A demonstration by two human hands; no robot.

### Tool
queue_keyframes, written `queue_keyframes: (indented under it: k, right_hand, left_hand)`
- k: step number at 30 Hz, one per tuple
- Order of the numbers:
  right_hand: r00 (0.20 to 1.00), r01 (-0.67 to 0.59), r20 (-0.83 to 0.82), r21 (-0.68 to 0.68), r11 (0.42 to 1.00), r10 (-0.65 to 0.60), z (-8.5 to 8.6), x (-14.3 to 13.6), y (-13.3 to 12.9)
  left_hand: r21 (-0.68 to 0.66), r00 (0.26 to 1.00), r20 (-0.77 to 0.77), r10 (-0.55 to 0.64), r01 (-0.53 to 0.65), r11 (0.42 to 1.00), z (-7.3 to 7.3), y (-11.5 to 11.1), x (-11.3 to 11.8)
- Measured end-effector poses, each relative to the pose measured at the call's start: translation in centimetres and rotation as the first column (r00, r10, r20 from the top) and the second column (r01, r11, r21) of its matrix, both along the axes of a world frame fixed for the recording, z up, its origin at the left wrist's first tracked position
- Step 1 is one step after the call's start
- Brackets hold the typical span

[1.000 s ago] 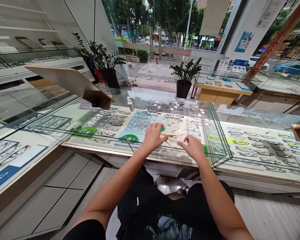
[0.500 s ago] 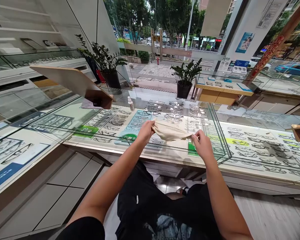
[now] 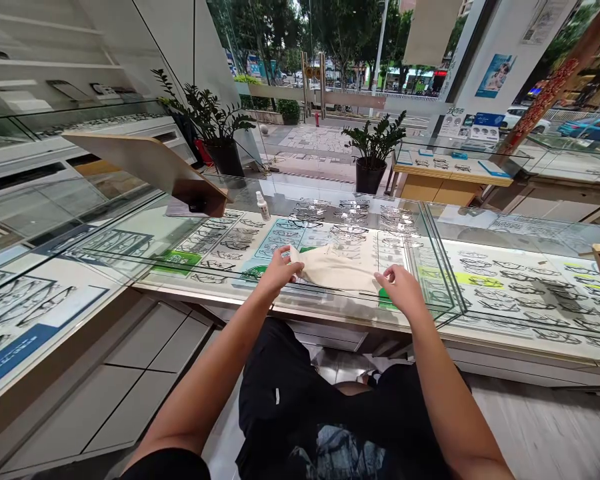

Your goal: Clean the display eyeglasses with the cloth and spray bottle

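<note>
A cream-coloured cloth point(image 3: 337, 268) is spread between my two hands, just at the top of the glass display counter point(image 3: 220, 288). My left hand point(image 3: 279, 272) pinches its left end, where a corner sticks up past the fingers. At the cloth's right edge, my right hand point(image 3: 400, 287) has thumb and fingertips closed on the near corner. Beneath the glass lie rows of eyeglasses point(image 3: 349, 233), partly covered from sight by the cloth.
A small white spray bottle point(image 3: 263, 207) stands on the glass behind my left hand. To its left a tilted wooden-edged mirror or board point(image 3: 145, 167) rises from the counter. Potted plants point(image 3: 373, 150) stand beyond the counter, before the window.
The cloth has come down slightly and spread wider and flatter. My left hand has moved left and down, my right hand a little left and down.
</note>
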State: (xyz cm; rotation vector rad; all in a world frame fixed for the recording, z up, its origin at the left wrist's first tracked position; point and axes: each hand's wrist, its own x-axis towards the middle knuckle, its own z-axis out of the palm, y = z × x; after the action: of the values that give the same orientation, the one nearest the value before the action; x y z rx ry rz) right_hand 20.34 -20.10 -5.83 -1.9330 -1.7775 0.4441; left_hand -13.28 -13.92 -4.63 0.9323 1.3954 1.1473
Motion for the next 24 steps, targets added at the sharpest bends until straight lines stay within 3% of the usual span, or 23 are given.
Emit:
queue_keyframes:
  k: [4, 7, 9, 11, 13, 15, 17, 21, 24]
  right_hand:
    - [0.985, 0.036, 0.163, 0.076, 0.997, -0.048, -0.7, -0.7, 1.2]
    - [0.968, 0.151, 0.159, 0.241, 0.959, -0.192, -0.5, -0.5, 1.5]
    - [0.962, 0.207, 0.107, 0.314, 0.927, -0.251, -0.2, -0.7, 1.0]
    - [0.979, 0.155, 0.074, 0.315, 0.936, -0.187, 0.1, -1.5, 0.0]
    - [0.996, -0.035, 0.087, 0.281, 0.959, 0.011, 0.0, -2.6, -1.3]
    - [0.970, -0.233, 0.136, 0.266, 0.936, 0.202, -0.5, -3.8, -2.4]
    - [0.945, -0.314, 0.182, 0.261, 0.913, 0.273, -1.3, -4.4, -3.1]
    - [0.940, -0.314, 0.235, 0.313, 0.896, 0.248, -2.6, -4.2, -3.7]
    - [0.934, -0.326, 0.258, 0.343, 0.881, 0.246, -3.0, -3.4, -4.1]
  left_hand:
    - [0.041, 0.951, -0.303, -0.059, 0.075, 0.996, 0.1, -2.3, -1.3]
    - [0.165, 0.783, -0.622, 0.010, 0.119, 0.979, 1.3, -3.3, -2.7]
    - [0.261, 0.653, -0.752, 0.090, 0.169, 0.950, 2.6, -2.5, -3.0]
    - [0.321, 0.577, -0.815, 0.051, 0.378, 0.868, 3.5, -0.4, -2.5]
    - [0.301, 0.542, -0.833, -0.113, 0.615, 0.729, 3.7, 2.1, -1.2]
    - [0.246, 0.516, -0.808, -0.284, 0.734, 0.633, 2.9, 4.4, 0.1]
    - [0.225, 0.536, -0.765, -0.358, 0.743, 0.630, 1.7, 5.8, 0.9]
    - [0.223, 0.514, -0.803, -0.300, 0.727, 0.649, -0.6, 6.8, 0.2]
    - [0.146, 0.373, -0.904, -0.210, 0.730, 0.668, -1.0, 6.9, -1.4]
